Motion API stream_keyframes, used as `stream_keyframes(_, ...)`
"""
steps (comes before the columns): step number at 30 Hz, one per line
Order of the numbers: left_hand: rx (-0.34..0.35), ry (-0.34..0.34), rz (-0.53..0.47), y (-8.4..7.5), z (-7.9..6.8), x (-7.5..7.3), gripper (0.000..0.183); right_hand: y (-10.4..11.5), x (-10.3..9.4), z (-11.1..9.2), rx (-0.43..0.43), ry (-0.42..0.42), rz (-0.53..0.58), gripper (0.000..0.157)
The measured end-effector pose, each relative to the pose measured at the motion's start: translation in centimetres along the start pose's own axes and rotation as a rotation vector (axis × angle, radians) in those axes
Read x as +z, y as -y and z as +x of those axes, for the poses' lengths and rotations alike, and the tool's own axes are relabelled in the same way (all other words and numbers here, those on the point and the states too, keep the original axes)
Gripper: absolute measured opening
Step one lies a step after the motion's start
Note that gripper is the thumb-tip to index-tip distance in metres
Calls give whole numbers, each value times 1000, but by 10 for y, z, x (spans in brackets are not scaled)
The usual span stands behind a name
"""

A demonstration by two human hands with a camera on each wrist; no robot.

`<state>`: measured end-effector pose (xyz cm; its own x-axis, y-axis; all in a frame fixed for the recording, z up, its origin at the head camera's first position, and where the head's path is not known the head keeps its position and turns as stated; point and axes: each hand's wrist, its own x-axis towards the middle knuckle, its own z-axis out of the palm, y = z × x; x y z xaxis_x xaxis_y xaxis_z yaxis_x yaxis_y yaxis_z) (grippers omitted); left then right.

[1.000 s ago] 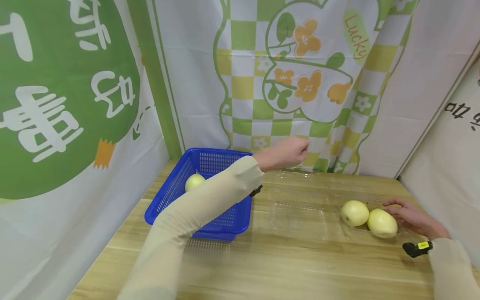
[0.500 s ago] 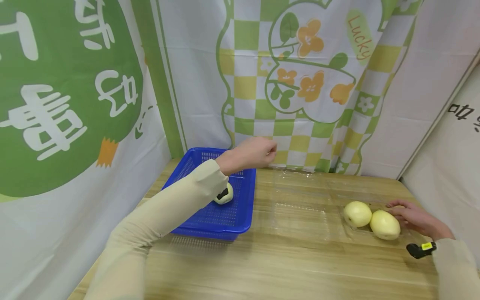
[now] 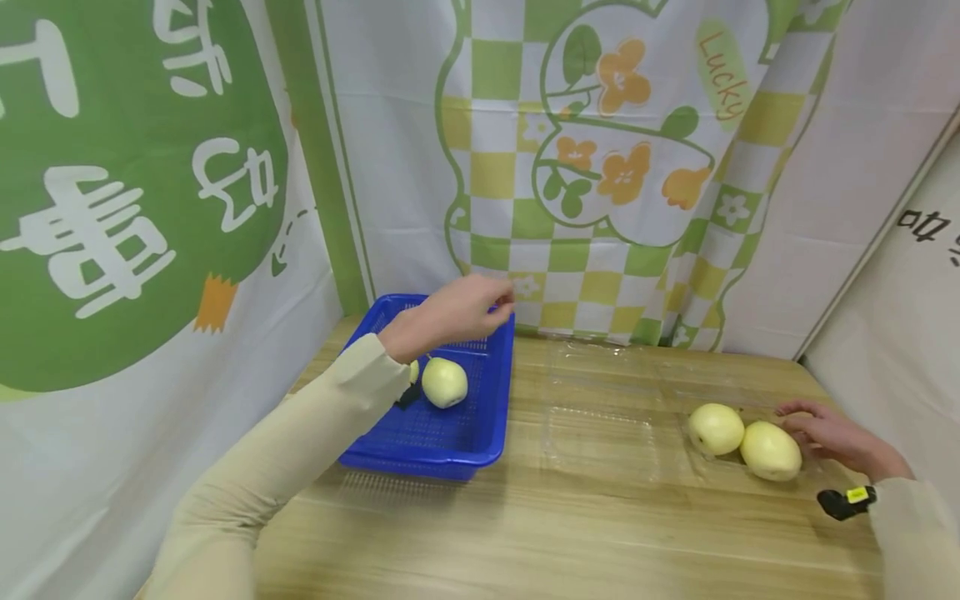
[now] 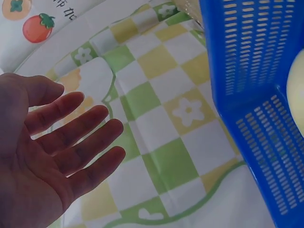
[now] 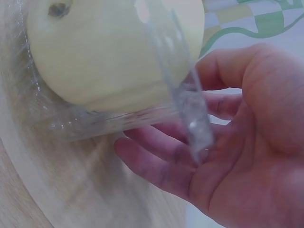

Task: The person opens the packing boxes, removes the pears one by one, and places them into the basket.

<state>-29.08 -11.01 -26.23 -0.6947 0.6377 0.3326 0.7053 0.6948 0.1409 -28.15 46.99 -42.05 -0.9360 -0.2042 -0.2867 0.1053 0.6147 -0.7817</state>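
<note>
My left hand (image 3: 461, 307) hovers over the far right part of the blue basket (image 3: 491, 417). Its loosely bent fingers hold nothing, as the left wrist view of the hand (image 4: 71, 142) confirms. A pale yellow pear (image 3: 445, 383) lies inside the basket, and another is mostly hidden behind my left wrist. At the right, my right hand (image 3: 836, 437) holds the edge of a clear plastic clamshell box (image 5: 194, 123), its fingers curled around the outside. Two pears, a rear one (image 3: 716, 429) and a front one (image 3: 771, 450), sit side by side in that box.
The open clear lid (image 3: 600, 437) of the box lies flat on the wooden table (image 3: 570, 542), between the basket and the pears. A checkered curtain (image 3: 585, 283) hangs along the back edge, with cloth walls on either side.
My left hand has moved left from above the lid to above the basket, its fingers loosening. The pears in the basket show differently as the arm shifts. My right hand stays at the box.
</note>
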Motion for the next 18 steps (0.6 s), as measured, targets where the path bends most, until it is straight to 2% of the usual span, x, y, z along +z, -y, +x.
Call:
stream_keyframes(3,-23,-14,1,7,-11,0,14,2,1,-1,6,-4,-19,54)
stream_keyframes(10,32,-136,35,21,-34,-4,14,9,1,-5,8,1,-104,55)
stream_keyframes(14,13,-197,53,27,-46,-8,13,14,0,-6,6,7,-132,56)
stream_keyframes(18,-11,-224,51,34,-59,-9,13,18,0,-7,6,9,-148,56)
